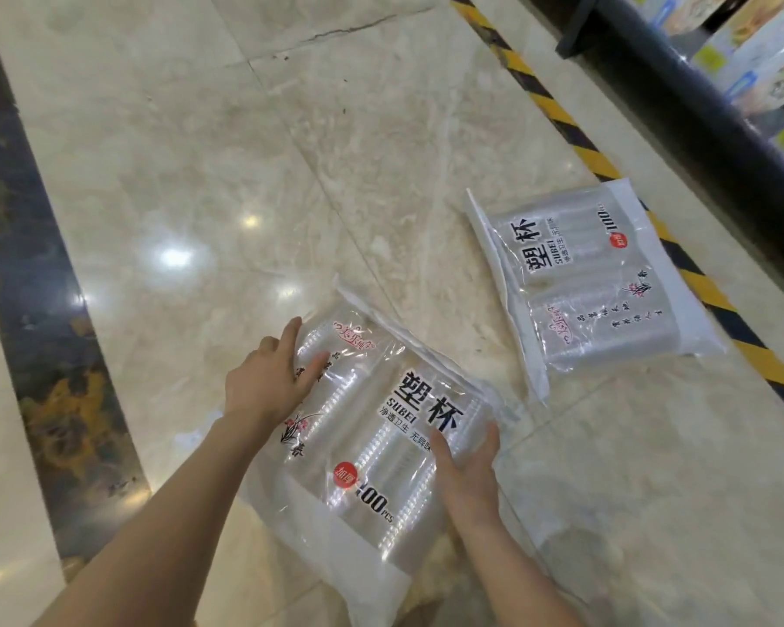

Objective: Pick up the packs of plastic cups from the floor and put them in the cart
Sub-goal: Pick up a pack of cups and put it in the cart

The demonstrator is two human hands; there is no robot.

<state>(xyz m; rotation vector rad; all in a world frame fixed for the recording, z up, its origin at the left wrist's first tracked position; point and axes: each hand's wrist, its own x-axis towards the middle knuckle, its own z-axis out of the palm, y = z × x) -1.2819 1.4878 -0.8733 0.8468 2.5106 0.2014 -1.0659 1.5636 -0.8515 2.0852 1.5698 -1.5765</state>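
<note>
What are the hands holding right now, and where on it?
Both hands are on the near pack of plastic cups: the left hand at its far left end, the right hand at its right edge. Whether either grips it cannot be told.

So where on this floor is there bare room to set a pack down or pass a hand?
Bare marble floor spreads left of and beyond the near pack, up to the dark inlay strip. A narrow gap separates the two packs. Crowded: the far pack overlaps the striped tape.

"SUBEI" on both packs (also "100pcs")
</note>
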